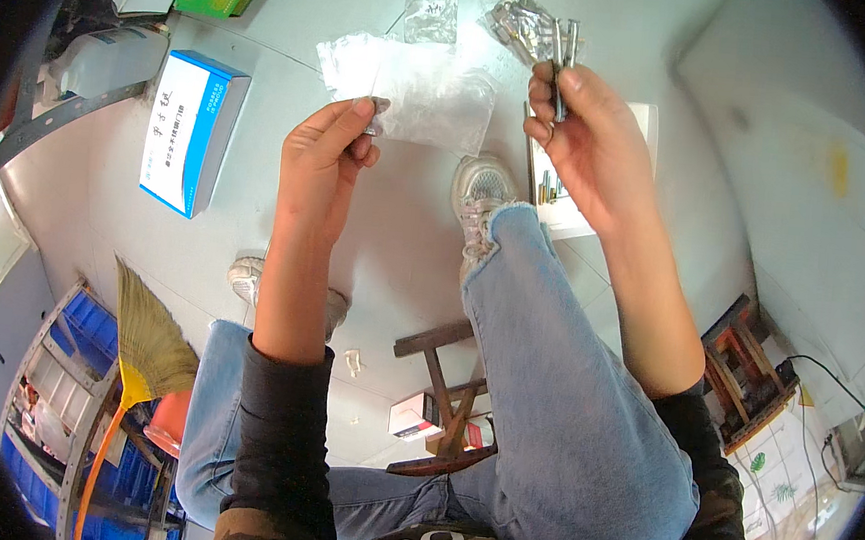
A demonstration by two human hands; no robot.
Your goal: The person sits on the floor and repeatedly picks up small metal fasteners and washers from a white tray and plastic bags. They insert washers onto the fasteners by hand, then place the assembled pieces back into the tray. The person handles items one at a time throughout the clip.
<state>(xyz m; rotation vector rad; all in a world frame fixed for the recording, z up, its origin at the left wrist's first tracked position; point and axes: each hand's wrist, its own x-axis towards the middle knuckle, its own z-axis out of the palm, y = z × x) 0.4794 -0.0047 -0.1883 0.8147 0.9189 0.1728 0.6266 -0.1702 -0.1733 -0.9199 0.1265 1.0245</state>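
Your left hand [333, 148] pinches a small metal piece [373, 105] before the clear bag [434, 100]. Your right hand [578, 130] clamps thin metal rods [561, 63]; keep both grips firm and steady.

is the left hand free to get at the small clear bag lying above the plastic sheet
Probably not straight away: the left hand already pinches a small metal part at its fingertips. The path itself looks open, since the small clear bag lies uncovered just beyond the plastic sheet.

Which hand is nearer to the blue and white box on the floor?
Left. The left hand is just to the right of the blue and white box, pinching a small metal piece. The right hand is far across, holding metal rods.
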